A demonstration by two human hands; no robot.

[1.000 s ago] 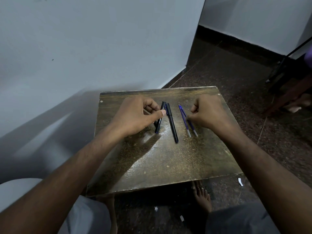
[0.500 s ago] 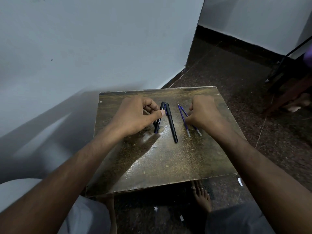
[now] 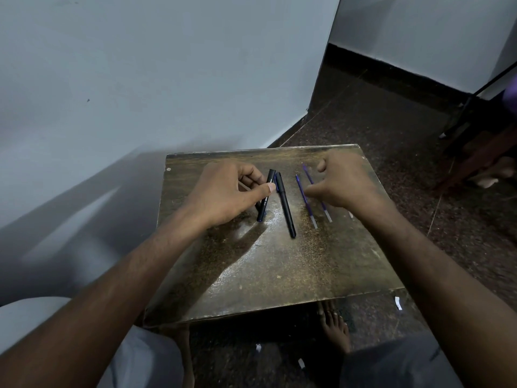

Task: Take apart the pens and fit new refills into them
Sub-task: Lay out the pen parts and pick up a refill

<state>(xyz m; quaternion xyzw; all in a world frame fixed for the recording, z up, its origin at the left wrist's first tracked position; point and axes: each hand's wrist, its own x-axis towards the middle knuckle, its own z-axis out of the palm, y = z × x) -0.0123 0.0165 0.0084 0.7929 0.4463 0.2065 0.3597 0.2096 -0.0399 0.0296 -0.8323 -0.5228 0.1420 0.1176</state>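
Note:
A black pen [image 3: 265,198] stands tilted with its lower end on the small brown table [image 3: 279,278]. My left hand [image 3: 226,193] is shut on it, thumb pressed on its barrel. Just to its right, a second black pen [image 3: 286,210] lies flat. Two blue refills lie further right, one [image 3: 302,196] beside my thumb tip and another [image 3: 310,177] partly under my right hand [image 3: 345,183]. That hand hovers low over them, thumb and forefinger apart, pinching nothing. A pale tip [image 3: 351,214] shows at its wrist; what it belongs to is hidden.
A pale wall rises close on the left and behind the table. Dark speckled floor surrounds it, with paper scraps [image 3: 397,303]. A bare foot [image 3: 337,331] rests under the table's near edge. Dark furniture legs [image 3: 472,141] stand at the back right.
My right hand has loosened and shifted right, and the two refills now lie further apart. The left hand and its pen have barely moved.

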